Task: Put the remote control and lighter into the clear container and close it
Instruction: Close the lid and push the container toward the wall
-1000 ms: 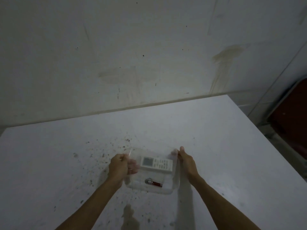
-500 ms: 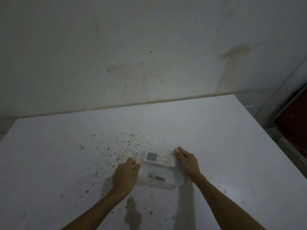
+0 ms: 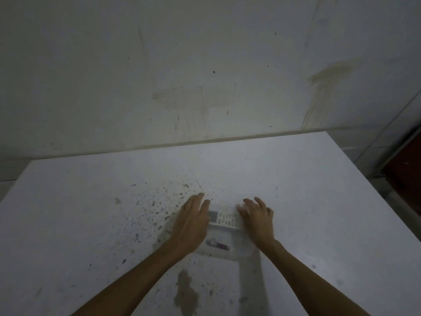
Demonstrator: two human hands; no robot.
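A clear container [image 3: 219, 254] lies on the white table in front of me, its lid lying flat over it. Inside it, the white remote control [image 3: 224, 219] lies across the far half and the dark red lighter [image 3: 218, 245] lies near the front. My left hand [image 3: 190, 224] rests flat on the container's left side with fingers spread. On the right side my right hand [image 3: 257, 221] rests palm down, fingers apart. Both hands cover the container's side edges.
The white table [image 3: 91, 224] carries dark specks left of the container and a stain [image 3: 185, 293] near the front. A stained wall [image 3: 205, 76] rises behind the table. The table's right edge drops off beside a dark red object [image 3: 407, 169].
The lid, held raised by my left hand a second ago, has come down over the container. Both hands have moved from the edges to lie flat on top.
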